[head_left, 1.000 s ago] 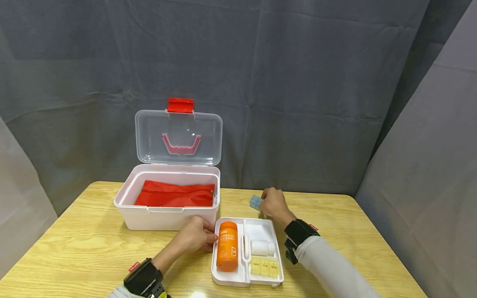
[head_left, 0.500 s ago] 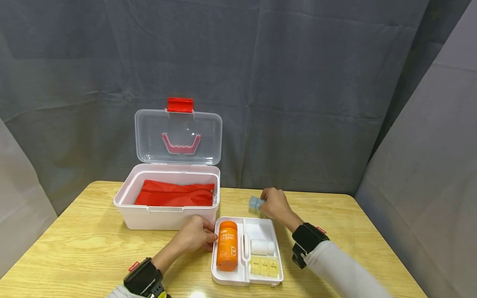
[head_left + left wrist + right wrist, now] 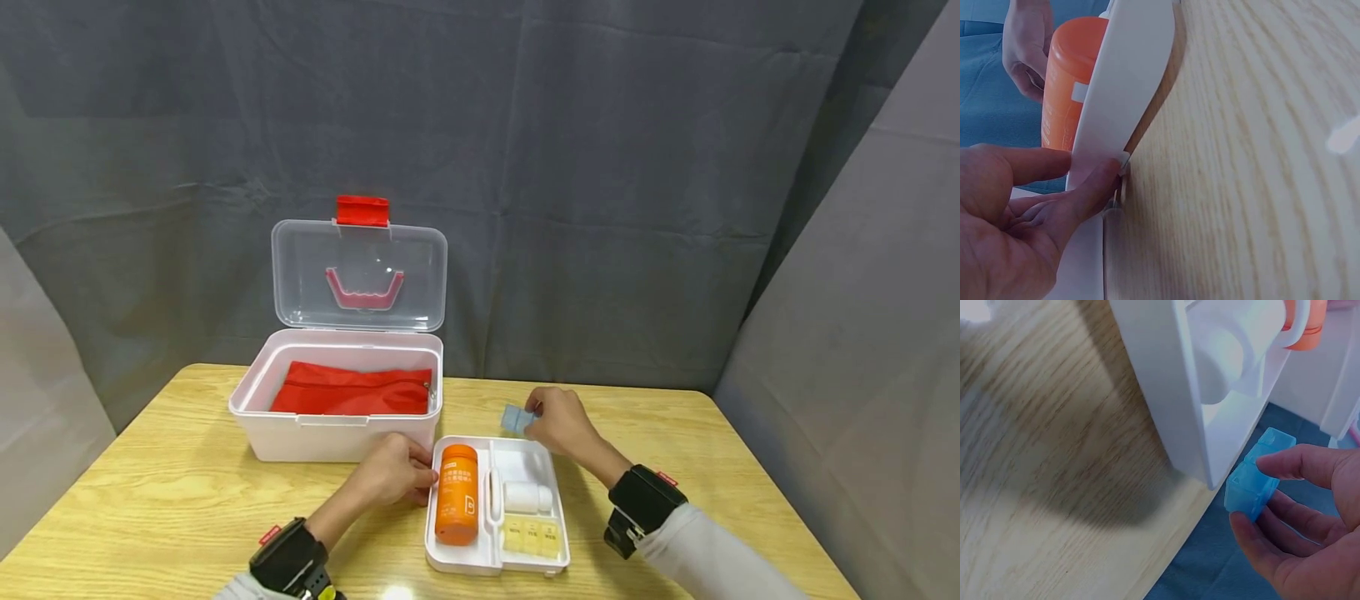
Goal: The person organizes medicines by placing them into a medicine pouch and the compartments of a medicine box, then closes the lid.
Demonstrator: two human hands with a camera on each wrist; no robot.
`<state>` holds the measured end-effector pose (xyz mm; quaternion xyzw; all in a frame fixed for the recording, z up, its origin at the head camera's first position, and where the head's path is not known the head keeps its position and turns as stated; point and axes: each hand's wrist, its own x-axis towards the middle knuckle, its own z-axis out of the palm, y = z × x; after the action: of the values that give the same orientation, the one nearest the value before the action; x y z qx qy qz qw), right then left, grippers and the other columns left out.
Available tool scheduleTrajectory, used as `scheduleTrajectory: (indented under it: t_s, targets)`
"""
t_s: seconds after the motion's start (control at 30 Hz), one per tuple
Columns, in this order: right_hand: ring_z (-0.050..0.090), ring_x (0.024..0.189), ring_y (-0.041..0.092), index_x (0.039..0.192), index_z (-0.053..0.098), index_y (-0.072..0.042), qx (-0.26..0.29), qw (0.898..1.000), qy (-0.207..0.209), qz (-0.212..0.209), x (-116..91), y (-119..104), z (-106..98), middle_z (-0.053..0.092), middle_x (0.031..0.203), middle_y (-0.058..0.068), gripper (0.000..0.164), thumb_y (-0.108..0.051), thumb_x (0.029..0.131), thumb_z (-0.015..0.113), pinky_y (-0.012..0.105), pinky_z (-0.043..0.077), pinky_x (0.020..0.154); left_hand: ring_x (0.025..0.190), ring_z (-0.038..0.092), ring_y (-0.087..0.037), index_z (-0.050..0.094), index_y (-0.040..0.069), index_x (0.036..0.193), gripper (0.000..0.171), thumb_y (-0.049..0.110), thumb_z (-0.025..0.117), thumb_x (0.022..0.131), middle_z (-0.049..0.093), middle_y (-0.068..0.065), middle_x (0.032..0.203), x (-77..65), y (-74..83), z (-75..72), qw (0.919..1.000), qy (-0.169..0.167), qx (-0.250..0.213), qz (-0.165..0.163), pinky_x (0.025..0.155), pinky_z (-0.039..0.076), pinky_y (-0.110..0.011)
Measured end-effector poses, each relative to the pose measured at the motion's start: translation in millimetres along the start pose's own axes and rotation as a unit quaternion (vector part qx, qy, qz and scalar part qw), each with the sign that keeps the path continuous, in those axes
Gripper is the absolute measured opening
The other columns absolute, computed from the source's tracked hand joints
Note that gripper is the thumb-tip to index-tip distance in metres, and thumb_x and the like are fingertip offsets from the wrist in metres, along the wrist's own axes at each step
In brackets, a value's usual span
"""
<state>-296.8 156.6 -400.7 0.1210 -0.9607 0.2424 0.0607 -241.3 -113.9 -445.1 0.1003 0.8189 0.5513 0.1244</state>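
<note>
In the head view, my right hand (image 3: 562,423) holds a translucent blue pill organizer (image 3: 516,417) just beyond the tray's far right corner. The right wrist view shows the organizer (image 3: 1259,475) pinched between thumb and fingers, close to the tray's end wall. My left hand (image 3: 393,472) holds the left edge of the white tray (image 3: 498,565). Its fingertips lie on the tray wall (image 3: 1125,69) in the left wrist view. An orange bottle (image 3: 457,496) lies in the tray's left compartment. To the right are a white bottle (image 3: 522,497) and a yellow pill organizer (image 3: 531,536).
Behind my left hand stands a white box (image 3: 330,442) with a red pouch (image 3: 356,389) inside. Its clear lid (image 3: 307,275) is raised, with a red latch (image 3: 363,211) on top. A grey curtain (image 3: 600,192) hangs behind the wooden table (image 3: 150,492).
My right hand has shifted slightly toward me and to the right, with the blue pill organizer turning in its fingers. My left hand and the tray have stayed put.
</note>
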Motion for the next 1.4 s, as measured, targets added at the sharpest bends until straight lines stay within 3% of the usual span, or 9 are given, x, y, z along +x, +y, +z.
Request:
scheduleTrajectory:
  t_s: [0.53, 1.03, 1.4]
  targets:
    - [0.057, 0.074, 0.016, 0.091, 0.072, -0.005, 0.006, 0.999, -0.015, -0.028, -22, -6, 1, 0.068, 0.084, 0.006, 0.024, 0.0, 0.068, 0.078, 0.032, 0.051, 0.065, 0.071, 0.073, -0.022, 0.07, -0.014, 0.102, 0.019, -0.004, 0.073, 0.086, 0.074, -0.018, 0.085, 1.1, 1.5, -0.2, 1.0, -0.001, 0.006, -0.006, 0.063, 0.062, -0.038]
    - [0.052, 0.068, 0.015, 0.081, 0.069, -0.007, -0.023, 0.999, -0.039, -0.024, -29, -11, 4, 0.061, 0.072, -0.001, 0.02, 0.001, 0.066, 0.079, 0.029, 0.045, 0.06, 0.07, 0.073, -0.022, 0.069, -0.014, 0.102, 0.019, -0.004, 0.073, 0.087, 0.074, -0.017, 0.084, 2.2, 2.2, -0.4, 0.9999, -0.002, 0.006, -0.01, 0.063, 0.062, -0.038]
    - [0.054, 0.069, 0.015, 0.083, 0.069, -0.005, -0.037, 0.998, -0.044, -0.036, -33, -10, 8, 0.064, 0.074, 0.002, 0.021, 0.005, 0.066, 0.076, 0.031, 0.049, 0.063, 0.071, 0.073, -0.024, 0.069, -0.015, 0.104, 0.02, -0.004, 0.073, 0.087, 0.074, -0.019, 0.086, 0.3, 2.4, 0.2, 0.9999, 0.004, 0.006, -0.015, 0.062, 0.062, -0.039]
